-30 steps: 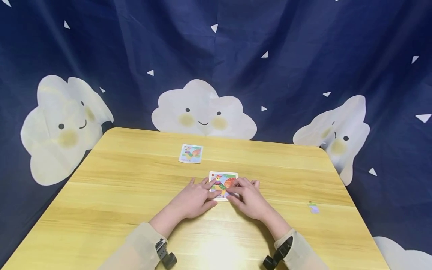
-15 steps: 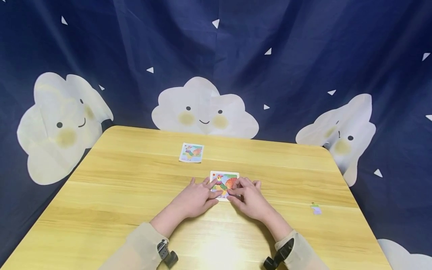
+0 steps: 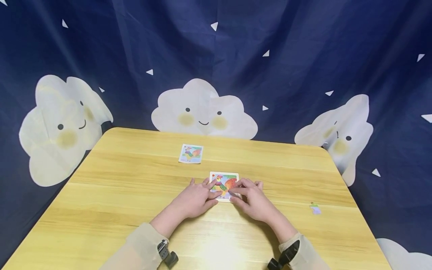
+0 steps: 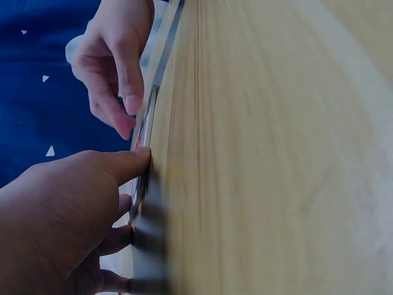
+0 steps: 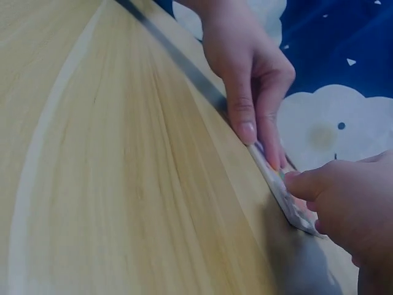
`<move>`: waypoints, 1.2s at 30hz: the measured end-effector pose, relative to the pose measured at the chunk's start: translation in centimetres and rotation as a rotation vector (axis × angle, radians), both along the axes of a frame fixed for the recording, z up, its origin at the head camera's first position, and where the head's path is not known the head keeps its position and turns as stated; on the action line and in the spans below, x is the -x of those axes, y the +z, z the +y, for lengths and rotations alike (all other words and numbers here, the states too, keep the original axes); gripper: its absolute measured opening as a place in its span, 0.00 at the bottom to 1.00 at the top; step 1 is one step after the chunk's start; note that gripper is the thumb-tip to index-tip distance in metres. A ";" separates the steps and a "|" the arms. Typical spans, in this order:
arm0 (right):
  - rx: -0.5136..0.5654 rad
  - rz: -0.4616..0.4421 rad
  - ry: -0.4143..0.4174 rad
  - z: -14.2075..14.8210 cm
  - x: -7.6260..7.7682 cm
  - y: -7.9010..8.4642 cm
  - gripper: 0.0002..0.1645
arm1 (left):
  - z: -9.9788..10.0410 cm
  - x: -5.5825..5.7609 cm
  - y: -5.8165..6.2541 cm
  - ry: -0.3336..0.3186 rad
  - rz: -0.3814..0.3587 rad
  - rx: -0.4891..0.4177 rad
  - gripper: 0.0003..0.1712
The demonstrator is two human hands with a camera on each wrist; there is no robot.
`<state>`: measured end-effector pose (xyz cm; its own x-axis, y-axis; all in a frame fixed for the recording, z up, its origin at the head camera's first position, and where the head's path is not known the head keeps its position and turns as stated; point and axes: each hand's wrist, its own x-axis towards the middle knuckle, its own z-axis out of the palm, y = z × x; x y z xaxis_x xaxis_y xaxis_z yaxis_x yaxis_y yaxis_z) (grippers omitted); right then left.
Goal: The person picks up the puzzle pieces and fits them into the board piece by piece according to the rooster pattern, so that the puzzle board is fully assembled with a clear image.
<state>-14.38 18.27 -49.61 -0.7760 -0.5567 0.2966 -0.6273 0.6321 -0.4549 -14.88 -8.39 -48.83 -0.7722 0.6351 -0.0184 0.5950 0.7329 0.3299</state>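
A small white-framed jigsaw puzzle (image 3: 224, 179) with a colourful rooster lies flat on the table. My left hand (image 3: 194, 199) rests on its left part, extended fingers across the picture and thumb at the near edge. From the right, my right hand (image 3: 254, 201) touches the puzzle with bent fingers and thumb, covering its lower right part. The left wrist view has a gap between the right hand's (image 4: 116, 64) thumb and index tips, with nothing seen between them. In the right wrist view the puzzle tray (image 5: 277, 192) appears edge-on under both hands.
A loose green and lavender puzzle piece (image 3: 315, 208) lies on the right of the wooden table (image 3: 118, 180). Behind the puzzle is a square rooster picture card (image 3: 191, 153). A dark blue curtain (image 3: 236, 45) with white clouds hangs beyond the far edge.
My right hand has shifted slightly to the right along the puzzle, its fingertips still at the right part. The left hand stays in place, and the loose piece and card have not moved.
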 end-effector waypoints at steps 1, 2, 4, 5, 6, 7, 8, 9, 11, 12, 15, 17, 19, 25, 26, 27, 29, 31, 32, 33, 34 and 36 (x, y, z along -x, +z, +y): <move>0.013 0.004 -0.002 0.3 -0.1 0.1 0.15 | 0.0 0.0 -0.1 0.001 -0.003 -0.001 0.24; 0.023 0.014 -0.003 0.7 -0.2 0.1 0.15 | 0.0 0.0 -0.1 0.002 -0.004 -0.001 0.24; 0.036 0.033 -0.009 1.5 -0.4 0.1 0.15 | 0.0 0.0 -0.2 0.004 -0.005 0.001 0.24; 0.042 0.040 -0.013 2.0 -0.5 0.2 0.15 | 0.0 0.0 -0.2 0.004 -0.007 0.000 0.24; 0.047 0.043 -0.017 2.5 -0.6 0.2 0.15 | 0.0 0.0 -0.2 0.004 -0.009 0.001 0.24; 0.052 0.047 -0.020 3.2 -0.7 0.1 0.15 | 0.0 0.0 -0.1 0.004 -0.010 0.001 0.24; 0.056 0.050 -0.025 3.8 -0.9 0.1 0.16 | 0.1 0.0 -0.1 0.003 -0.010 0.000 0.24; 0.061 0.049 -0.031 4.5 -1.1 0.1 0.16 | 0.1 0.0 -0.1 0.002 -0.012 -0.001 0.24; 0.070 0.047 -0.046 5.9 -1.5 0.1 0.17 | 0.1 0.0 0.0 0.002 -0.012 -0.005 0.23; 0.073 0.050 -0.053 6.7 -1.7 0.0 0.17 | 0.1 0.0 0.0 0.002 -0.011 -0.006 0.23; 0.082 0.055 -0.083 8.8 -2.3 0.1 0.18 | 0.1 0.0 0.1 0.009 -0.010 -0.014 0.23; 0.082 0.067 -0.110 10.2 -2.6 0.3 0.19 | 0.1 0.0 0.1 0.015 -0.010 -0.019 0.23; 0.081 0.084 -0.144 11.5 -2.8 0.5 0.20 | 0.1 0.0 0.1 0.022 -0.011 -0.024 0.23; 0.099 0.134 -0.259 15.0 -3.6 1.1 0.23 | 0.3 0.0 0.1 0.028 0.003 -0.028 0.22; 0.100 0.133 -0.276 15.6 -3.8 1.2 0.23 | 0.3 0.0 0.1 0.029 0.005 -0.026 0.22; 0.100 0.129 -0.290 16.2 -3.9 1.2 0.24 | 0.3 0.0 0.0 0.030 0.006 -0.026 0.22; 0.088 0.109 -0.319 17.3 -4.2 1.2 0.25 | 0.3 0.0 0.0 0.033 0.008 -0.028 0.22; 0.059 0.086 -0.348 18.2 -4.5 1.2 0.27 | 0.2 0.1 0.0 0.037 0.008 -0.031 0.22; 0.047 0.072 -0.358 18.7 -4.6 1.2 0.28 | 0.2 0.1 0.0 0.039 0.005 -0.033 0.22; 0.035 0.059 -0.370 19.1 -4.8 1.1 0.29 | 0.2 0.1 0.1 0.040 0.003 -0.036 0.22; 0.022 0.044 -0.385 19.5 -4.9 1.1 0.29 | 0.2 0.1 0.1 0.041 0.002 -0.037 0.22; 0.006 0.021 -0.408 20.2 -5.2 1.0 0.30 | 0.3 0.0 0.1 0.040 -0.001 -0.038 0.22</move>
<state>-9.22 38.48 -48.63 -0.9265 -0.2025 0.3171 -0.3346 0.8287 -0.4487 -14.90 -8.12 -48.76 -0.7970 0.6040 0.0042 0.5651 0.7430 0.3586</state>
